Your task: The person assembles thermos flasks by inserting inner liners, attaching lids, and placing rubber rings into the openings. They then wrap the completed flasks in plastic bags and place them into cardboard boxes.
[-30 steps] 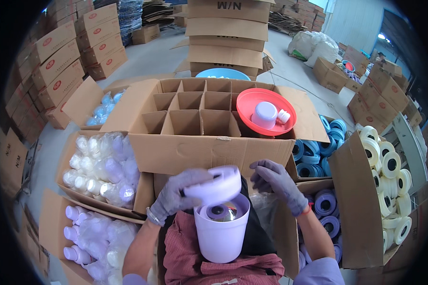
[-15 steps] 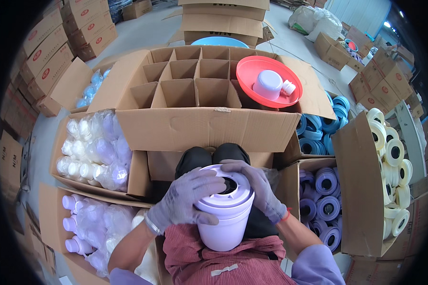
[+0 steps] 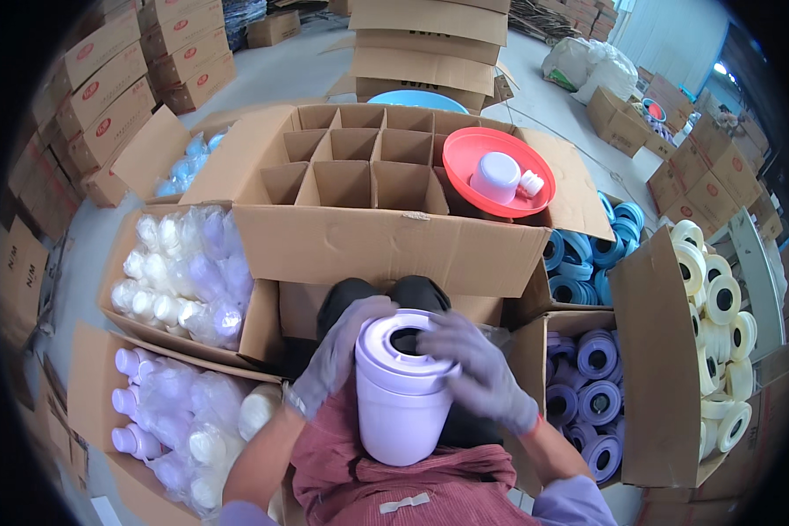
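container (image 3: 403, 421) hides part of left hand (image 3: 335, 353), curled around its side; right hand (image 3: 480, 370) blurred, grip unclear.

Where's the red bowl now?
In the head view, the red bowl sits right of centre, over the right end of the divided cardboard box, with a lilac cup inside.

A smooth lilac tub (image 3: 403, 422) stands nearly upright, lower centre of the frame; its dark-centred, ring-shaped lilac lid (image 3: 382, 358) sits on top, apparently level.
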A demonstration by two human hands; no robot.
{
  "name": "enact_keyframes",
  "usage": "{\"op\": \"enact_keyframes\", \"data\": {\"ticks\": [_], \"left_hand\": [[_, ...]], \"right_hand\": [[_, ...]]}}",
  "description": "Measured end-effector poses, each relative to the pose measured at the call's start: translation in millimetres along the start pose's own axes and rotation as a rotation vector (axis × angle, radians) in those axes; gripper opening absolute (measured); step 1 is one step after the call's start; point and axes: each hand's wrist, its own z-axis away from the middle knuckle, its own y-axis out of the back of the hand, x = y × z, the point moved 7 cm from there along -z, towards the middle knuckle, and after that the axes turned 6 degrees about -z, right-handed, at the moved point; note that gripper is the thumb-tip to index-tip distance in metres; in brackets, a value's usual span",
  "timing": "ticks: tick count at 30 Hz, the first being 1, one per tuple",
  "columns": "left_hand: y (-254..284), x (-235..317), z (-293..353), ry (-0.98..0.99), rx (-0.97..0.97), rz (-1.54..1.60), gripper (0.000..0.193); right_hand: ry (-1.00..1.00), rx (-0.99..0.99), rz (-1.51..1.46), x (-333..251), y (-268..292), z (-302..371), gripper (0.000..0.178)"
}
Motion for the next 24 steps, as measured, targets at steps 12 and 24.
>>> {"op": "enact_keyframes", "data": {"ticks": [12,24], "left_hand": [[-96.4,80.0,85.8,-0.232,-0.434,-0.124,0.043],[-57.1,116.8,27.7,-0.48,-0.091,-0.622,0.02]], "right_hand": [[-0.666,-0.193,0.503,3.0,57.0,136.3,0.034],[-0.903,0.732,-1.387,68.5,11.0,132.6,0.047]]}}
